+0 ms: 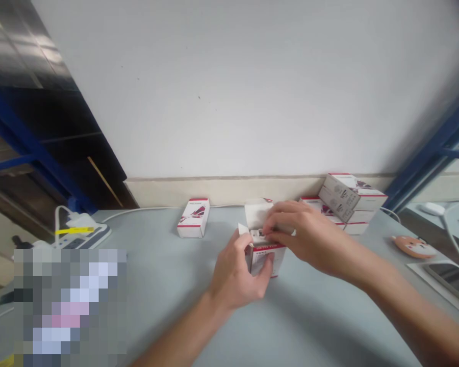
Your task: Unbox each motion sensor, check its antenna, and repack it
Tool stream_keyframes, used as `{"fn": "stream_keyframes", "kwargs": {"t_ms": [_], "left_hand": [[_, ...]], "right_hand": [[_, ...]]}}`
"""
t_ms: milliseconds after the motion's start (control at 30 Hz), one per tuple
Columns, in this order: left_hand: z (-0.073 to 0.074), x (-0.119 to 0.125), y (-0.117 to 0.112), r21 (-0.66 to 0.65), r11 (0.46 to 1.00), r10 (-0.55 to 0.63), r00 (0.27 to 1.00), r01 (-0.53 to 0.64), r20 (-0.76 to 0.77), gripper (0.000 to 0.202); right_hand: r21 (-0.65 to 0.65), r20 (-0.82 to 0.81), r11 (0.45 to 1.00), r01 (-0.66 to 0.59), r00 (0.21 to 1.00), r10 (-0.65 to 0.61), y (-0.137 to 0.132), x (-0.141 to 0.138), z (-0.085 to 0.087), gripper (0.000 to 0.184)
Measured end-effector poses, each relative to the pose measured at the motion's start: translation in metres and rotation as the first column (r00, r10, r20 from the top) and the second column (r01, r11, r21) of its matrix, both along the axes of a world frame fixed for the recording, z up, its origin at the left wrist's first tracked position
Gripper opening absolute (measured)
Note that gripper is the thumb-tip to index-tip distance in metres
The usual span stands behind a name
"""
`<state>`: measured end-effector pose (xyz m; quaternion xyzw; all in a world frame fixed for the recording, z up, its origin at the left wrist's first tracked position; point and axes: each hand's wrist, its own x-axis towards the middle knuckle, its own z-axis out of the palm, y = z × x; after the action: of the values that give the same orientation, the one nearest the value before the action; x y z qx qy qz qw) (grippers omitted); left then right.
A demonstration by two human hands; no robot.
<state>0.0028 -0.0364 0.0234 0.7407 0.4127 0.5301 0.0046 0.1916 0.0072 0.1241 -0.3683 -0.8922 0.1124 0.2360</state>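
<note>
A small white and red carton (266, 259) stands on the grey table (168, 285) with its top flap up. My left hand (240, 275) is wrapped round the carton's left side and front, holding it. My right hand (305, 235) reaches in from the right, fingers pinched together at the carton's open top on something I cannot make out. A second closed carton of the same kind (193, 218) lies apart to the left, near the wall.
A pile of several like cartons (346, 202) sits at the back right. A white power strip with a yellow tag (80, 232) lies at the left. At the right are an orange round object (413, 246), a flat tablet-like device (449, 278) and white cables.
</note>
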Motion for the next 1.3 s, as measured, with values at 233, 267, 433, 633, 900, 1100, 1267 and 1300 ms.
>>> {"fn": "stream_keyframes", "kwargs": {"t_ms": [233,267,433,633,900,1100,1267,1300], "left_hand": [[0.001,-0.003,0.002,0.069,0.996,0.069,0.988,-0.059,-0.140,0.040],[0.001,-0.003,0.002,0.062,0.995,0.084,0.981,-0.074,-0.173,0.039],[-0.003,-0.003,0.002,0.052,0.991,0.129,0.971,-0.121,-0.203,0.050],[-0.009,-0.003,0.005,-0.052,0.998,0.032,0.990,-0.039,-0.134,0.061],[-0.008,-0.003,0.000,-0.117,0.988,0.074,0.968,-0.105,-0.242,0.057],[-0.010,-0.001,0.001,-0.068,0.992,0.087,0.967,-0.106,-0.241,0.058],[-0.011,0.000,0.001,-0.037,0.993,0.102,0.963,-0.115,-0.249,0.057],[-0.010,0.000,0.001,-0.030,0.994,0.097,0.963,-0.108,-0.253,0.056]], "right_hand": [[0.208,-0.087,0.978,-0.004,0.996,0.023,0.000,0.015,-0.005,0.024],[0.197,-0.159,0.978,0.067,0.987,-0.035,0.004,0.024,-0.012,0.026],[-0.038,-0.052,0.931,0.362,0.930,-0.364,0.032,0.076,-0.078,0.028],[-0.155,0.076,0.959,0.238,0.971,-0.229,0.044,0.087,-0.123,0.026],[0.134,-0.480,0.945,0.299,0.854,-0.202,0.000,0.061,-0.060,0.008],[0.317,-0.415,0.944,0.097,0.909,0.046,-0.018,0.016,-0.018,0.005],[0.185,-0.292,0.982,0.050,0.956,0.006,-0.005,0.016,-0.027,0.012],[0.129,-0.300,0.990,0.057,0.954,-0.016,-0.005,0.019,-0.027,0.013]]}}
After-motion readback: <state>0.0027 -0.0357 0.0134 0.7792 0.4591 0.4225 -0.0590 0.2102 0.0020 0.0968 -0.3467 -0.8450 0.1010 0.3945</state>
